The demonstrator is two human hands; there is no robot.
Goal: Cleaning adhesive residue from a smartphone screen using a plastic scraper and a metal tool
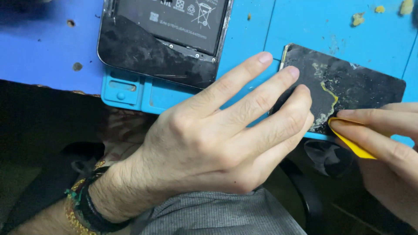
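Left hand [217, 130] flat, fingers spread, pressing black panel [357, 87] on blue mat [305, 26]; right hand [383, 135] pinching yellow pick [348, 141] at panel's near edge; opened phone [161, 39] far left.

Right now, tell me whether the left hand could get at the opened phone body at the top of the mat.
Probably yes. The left hand presses the black panel, and only bare blue mat lies between its fingers and the opened phone body. It would have to let go of the panel first.

Phone repair bench: blue work mat [305, 26], opened phone [165, 39].
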